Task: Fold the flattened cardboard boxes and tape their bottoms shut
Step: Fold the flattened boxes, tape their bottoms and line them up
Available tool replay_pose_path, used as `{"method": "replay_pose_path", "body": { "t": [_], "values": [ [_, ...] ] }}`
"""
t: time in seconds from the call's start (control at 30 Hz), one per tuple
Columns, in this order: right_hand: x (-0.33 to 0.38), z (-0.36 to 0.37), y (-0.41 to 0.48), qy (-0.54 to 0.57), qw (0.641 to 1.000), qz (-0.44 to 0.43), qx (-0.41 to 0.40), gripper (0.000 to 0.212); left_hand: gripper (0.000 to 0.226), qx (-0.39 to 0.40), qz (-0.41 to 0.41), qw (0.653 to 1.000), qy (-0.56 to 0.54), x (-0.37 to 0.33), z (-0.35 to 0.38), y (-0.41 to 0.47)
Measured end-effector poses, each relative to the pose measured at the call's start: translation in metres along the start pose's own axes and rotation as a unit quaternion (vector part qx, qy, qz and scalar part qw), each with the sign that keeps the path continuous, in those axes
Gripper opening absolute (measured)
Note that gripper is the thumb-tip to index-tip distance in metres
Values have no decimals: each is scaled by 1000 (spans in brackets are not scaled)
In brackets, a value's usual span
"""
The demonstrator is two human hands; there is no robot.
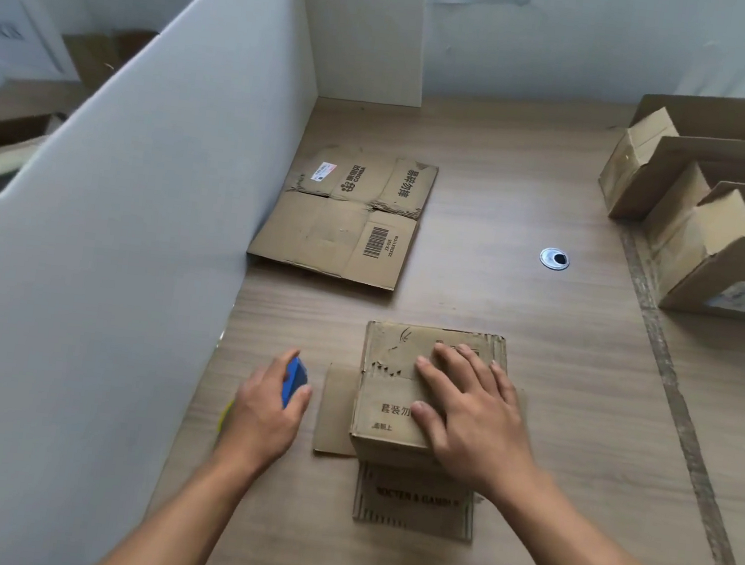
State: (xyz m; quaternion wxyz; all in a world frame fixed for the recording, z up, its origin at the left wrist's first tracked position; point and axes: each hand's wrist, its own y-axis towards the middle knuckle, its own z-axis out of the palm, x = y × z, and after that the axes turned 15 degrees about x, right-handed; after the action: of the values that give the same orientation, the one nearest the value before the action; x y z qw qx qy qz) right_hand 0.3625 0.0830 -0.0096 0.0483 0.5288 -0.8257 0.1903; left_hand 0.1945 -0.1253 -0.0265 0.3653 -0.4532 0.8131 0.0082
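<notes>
Pressing one folded box [389, 379] is the spread right hand [471, 414] (left hand [265, 414] grips one blue object [294, 378]).

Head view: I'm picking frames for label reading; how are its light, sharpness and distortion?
Head view: soft even light, no glare, faint shadow under the flat box; its barcode is sharp, print on the folded box's near flap is blurry; the area left of the white divider is smeared, and the wide lens stretches the edges.
</notes>
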Motion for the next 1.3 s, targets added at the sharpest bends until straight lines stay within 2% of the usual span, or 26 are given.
{"method": "replay_pose_path", "body": {
  "t": [0.03, 0.1, 0.17, 0.23, 0.4, 0.5, 0.77, 0.83, 0.9, 1.0, 1.07, 1.17, 1.23, 1.3],
  "values": [
    [0, -1, 0, 9, 1000, 2, 2, 60, 60, 5, -41, 998, 44, 13, 0, 2],
    [-2, -3, 1, 27, 1000, 3, 3, 68, 73, 64, -127, 984, 105, 39, 4, 7],
    [-2, -4, 1, 31, 1000, 4, 4, 72, 83, 122, -168, 971, 117, 53, 11, 8],
    [0, -6, -1, 33, 999, 4, 5, 70, 88, 133, -173, 967, 135, 55, 19, 10],
    [1, -5, -1, 10, 1000, 4, -4, 60, 83, 71, -161, 965, 195, 48, 31, 20],
    [0, -4, -1, 5, 1000, 0, -11, 56, 82, 78, -156, 964, 202, 40, 31, 26],
    [-5, 0, 2, 30, 999, -10, -32, 56, 66, 35, -166, 985, 13, 28, 2, 29],
    [-4, 2, 1, 38, 998, -9, -45, 56, 61, 13, -103, 995, -12, 11, -15, 19],
    [-3, 1, 0, 63, 996, -8, -61, 58, 60, 1, -6, 1000, -8, -11, -32, 4],
    [-5, -3, -1, 132, 989, -14, -61, 63, 62, -4, 130, 989, 77, -46, -54, -17],
    [-7, -6, -2, 167, 984, -21, -57, 65, 61, -11, 224, 957, 185, -63, -61, -22],
    [-10, -7, -1, 208, 976, -21, -54, 66, 57, 6, 335, 889, 313, -78, -56, -19],
    [-12, -9, -2, 242, 968, -30, -52, 62, 58, 30, 371, 860, 349, -85, -52, -14],
    [-14, -13, -3, 272, 960, -51, -44, 61, 56, 48, 382, 847, 367, -86, -49, -10]
  ]
}}
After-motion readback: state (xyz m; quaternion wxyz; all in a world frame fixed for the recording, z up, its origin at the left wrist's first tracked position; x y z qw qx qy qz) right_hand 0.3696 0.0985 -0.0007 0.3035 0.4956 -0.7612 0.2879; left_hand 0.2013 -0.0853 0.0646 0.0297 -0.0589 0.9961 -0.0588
